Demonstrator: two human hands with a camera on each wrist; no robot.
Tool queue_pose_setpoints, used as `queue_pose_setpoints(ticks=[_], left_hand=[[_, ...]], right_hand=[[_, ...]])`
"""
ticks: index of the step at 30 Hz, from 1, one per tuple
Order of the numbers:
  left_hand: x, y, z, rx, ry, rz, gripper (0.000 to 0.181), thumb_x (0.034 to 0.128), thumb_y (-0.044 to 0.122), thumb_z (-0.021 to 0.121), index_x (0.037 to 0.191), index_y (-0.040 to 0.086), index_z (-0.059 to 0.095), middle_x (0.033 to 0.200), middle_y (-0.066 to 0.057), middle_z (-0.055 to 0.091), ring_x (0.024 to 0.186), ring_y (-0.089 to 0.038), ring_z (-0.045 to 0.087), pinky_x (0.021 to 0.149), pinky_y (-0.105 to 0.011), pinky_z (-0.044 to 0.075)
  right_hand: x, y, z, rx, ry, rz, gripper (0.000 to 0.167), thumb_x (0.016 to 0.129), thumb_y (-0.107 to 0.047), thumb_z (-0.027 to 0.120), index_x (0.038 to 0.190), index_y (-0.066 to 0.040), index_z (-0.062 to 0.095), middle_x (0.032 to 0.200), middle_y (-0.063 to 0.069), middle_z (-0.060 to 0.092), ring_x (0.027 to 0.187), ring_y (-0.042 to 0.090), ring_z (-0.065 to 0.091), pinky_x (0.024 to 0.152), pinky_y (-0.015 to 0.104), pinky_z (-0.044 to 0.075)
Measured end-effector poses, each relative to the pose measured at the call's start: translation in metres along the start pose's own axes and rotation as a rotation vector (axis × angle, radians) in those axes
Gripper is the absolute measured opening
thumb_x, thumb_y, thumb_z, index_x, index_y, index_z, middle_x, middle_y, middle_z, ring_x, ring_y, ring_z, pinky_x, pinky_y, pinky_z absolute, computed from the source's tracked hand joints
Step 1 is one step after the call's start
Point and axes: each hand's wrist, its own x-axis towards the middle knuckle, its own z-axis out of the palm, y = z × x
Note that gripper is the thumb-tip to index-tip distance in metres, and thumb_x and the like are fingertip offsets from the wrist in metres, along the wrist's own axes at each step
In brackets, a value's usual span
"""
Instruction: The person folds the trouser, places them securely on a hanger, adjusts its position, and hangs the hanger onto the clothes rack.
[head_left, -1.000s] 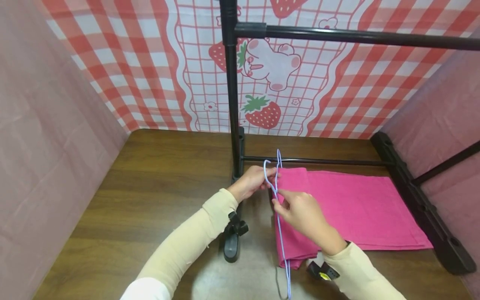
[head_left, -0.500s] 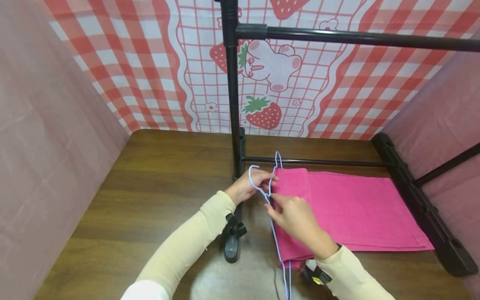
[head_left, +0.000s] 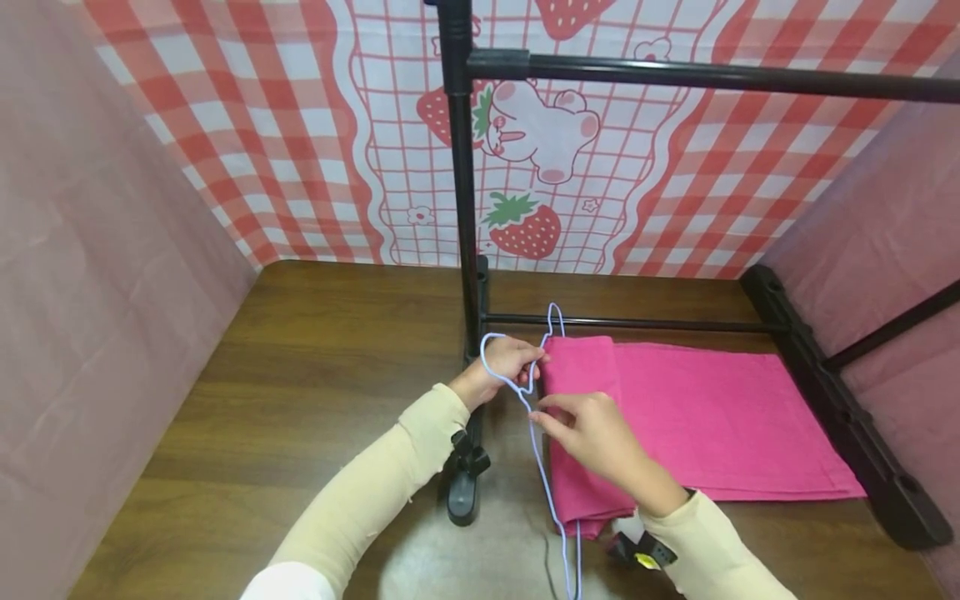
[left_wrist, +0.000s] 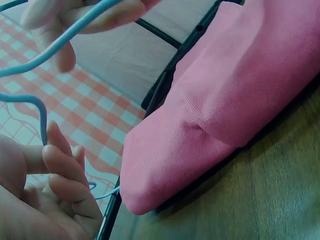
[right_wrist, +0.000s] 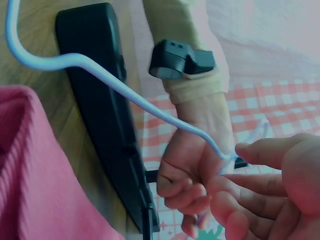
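Observation:
A pale blue wire hanger (head_left: 542, 462) lies along the left end of a folded pink cloth (head_left: 697, 417). Its ends stick out beyond the cloth at front and back; the lower bar is mostly hidden by the folded flap. The hook points left, over my left wrist. My left hand (head_left: 510, 360) holds the hanger's far shoulder beside the cloth, fingers curled in the left wrist view. Thumb and forefinger of my right hand (head_left: 600, 433) pinch the near shoulder wire just below the neck, loosely in the right wrist view (right_wrist: 270, 185).
A black rack stands on the wooden table (head_left: 300, 375), with its upright (head_left: 465, 192) left of the cloth and a top rail (head_left: 712, 77) overhead. Its low crossbar (head_left: 637, 322) runs behind the cloth, and its right foot (head_left: 847, 408) lies beyond. A checked curtain (head_left: 300, 150) hangs behind.
The hanger's hook and neck have swung left, spreading its near wire away from the lower bar. My right fingertips have shifted slightly left; my left hand has barely moved.

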Motion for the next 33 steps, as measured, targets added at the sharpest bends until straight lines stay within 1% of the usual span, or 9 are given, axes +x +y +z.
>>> queue_pose_setpoints(ticks=[3,6,12,17,21,26,28,30,33], left_hand=[[0.0,-0.001,0.0,0.006,0.017,-0.019,0.032,0.0991,0.012,0.05,0.114,-0.013,0.063,0.055,0.004,0.054,0.044,-0.001,0.042,0.045,-0.013,0.037],[0.0,-0.001,0.0,-0.012,0.023,-0.029,0.033,0.0991,0.012,0.05,0.115,-0.013,0.063,0.054,0.004,0.056,0.044,-0.001,0.043,0.044,-0.013,0.037],[-0.001,-0.003,-0.002,-0.079,0.013,-0.048,0.032,0.0991,0.01,0.05,0.116,-0.015,0.062,0.055,0.005,0.058,0.043,0.0,0.042,0.043,-0.013,0.034],[0.0,-0.004,-0.005,-0.127,-0.013,-0.06,0.032,0.0996,0.008,0.049,0.119,-0.016,0.059,0.058,0.004,0.056,0.043,0.001,0.038,0.041,-0.012,0.03],[-0.001,-0.006,-0.006,-0.147,-0.035,-0.072,0.034,0.1003,0.009,0.048,0.121,-0.017,0.057,0.059,0.004,0.055,0.044,0.001,0.037,0.041,-0.011,0.028],[-0.001,-0.006,-0.007,-0.166,-0.033,-0.075,0.035,0.1007,0.009,0.048,0.122,-0.017,0.056,0.059,0.003,0.055,0.044,0.002,0.037,0.04,-0.011,0.027],[-0.001,-0.006,-0.008,-0.174,-0.032,-0.074,0.035,0.1007,0.009,0.048,0.123,-0.017,0.056,0.059,0.002,0.055,0.044,0.002,0.037,0.04,-0.011,0.027],[-0.002,-0.006,-0.009,-0.183,-0.034,-0.076,0.035,0.1008,0.009,0.048,0.123,-0.017,0.056,0.059,0.002,0.055,0.044,0.002,0.038,0.04,-0.011,0.027],[-0.002,-0.005,-0.009,-0.192,-0.038,-0.079,0.035,0.1009,0.008,0.047,0.122,-0.018,0.055,0.059,0.002,0.055,0.043,0.001,0.037,0.04,-0.011,0.027]], right_hand=[[-0.001,0.003,-0.008,0.113,-0.066,0.067,0.012,0.087,-0.016,0.071,0.092,-0.005,0.076,0.059,-0.006,0.059,0.052,-0.004,0.041,0.048,0.019,0.04],[-0.001,0.007,-0.019,0.168,-0.108,0.127,0.014,0.09,-0.015,0.069,0.095,-0.004,0.075,0.063,-0.001,0.064,0.054,-0.002,0.047,0.049,0.02,0.043],[0.001,0.025,-0.039,0.14,-0.083,0.216,0.016,0.091,-0.015,0.067,0.098,-0.002,0.074,0.065,0.004,0.066,0.054,0.005,0.054,0.049,0.023,0.046],[0.002,0.051,-0.048,0.063,-0.063,0.307,0.022,0.093,-0.018,0.065,0.101,0.001,0.073,0.07,0.01,0.069,0.059,0.011,0.059,0.052,0.023,0.045],[0.0,0.073,-0.05,0.02,-0.071,0.375,0.026,0.094,-0.018,0.064,0.105,0.004,0.071,0.077,0.012,0.071,0.063,0.011,0.057,0.055,0.024,0.045],[-0.001,0.093,-0.049,-0.003,-0.097,0.43,0.03,0.093,-0.02,0.064,0.106,0.006,0.07,0.082,0.015,0.071,0.064,0.012,0.058,0.059,0.028,0.046],[-0.002,0.101,-0.046,-0.01,-0.123,0.45,0.032,0.093,-0.022,0.064,0.106,0.007,0.07,0.081,0.015,0.071,0.063,0.012,0.058,0.061,0.029,0.046],[-0.004,0.107,-0.043,0.014,-0.171,0.48,0.036,0.093,-0.025,0.064,0.107,0.008,0.069,0.079,0.013,0.07,0.063,0.012,0.058,0.061,0.03,0.047],[-0.006,0.116,-0.036,0.112,-0.257,0.527,0.04,0.094,-0.026,0.063,0.109,0.011,0.067,0.071,0.009,0.068,0.06,0.012,0.06,0.057,0.029,0.049]])
